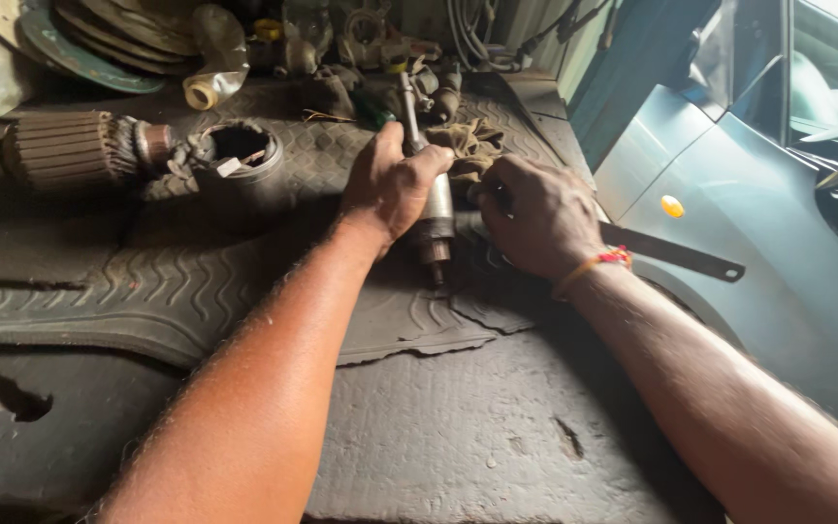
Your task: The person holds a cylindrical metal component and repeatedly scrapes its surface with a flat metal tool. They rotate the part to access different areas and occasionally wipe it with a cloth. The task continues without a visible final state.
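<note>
Head cam looking down at a grimy workbench [458,437], two bare hands in shot. The left hand [395,184] is wrapped tight around one metal shaft [435,218], a silvery cylinder with a darker stepped end pointing toward the camera, held just above the ribbed rubber mat [196,291]. The right hand [535,215] is closed around the handle end of one flat metal blade [676,254] that sticks out to the right past the wrist; there's one red-and-yellow thread band [598,262] on that wrist. Just behind the hands is a bunched dirty rag [472,146].

Further left on the mat: one motor armature [75,150] with copper windings, lying on its side, and one round metal housing [242,150] next to it, open end up. A pile of clutter sits along the back. A blue-grey car fender [729,194] crowds the right edge.
</note>
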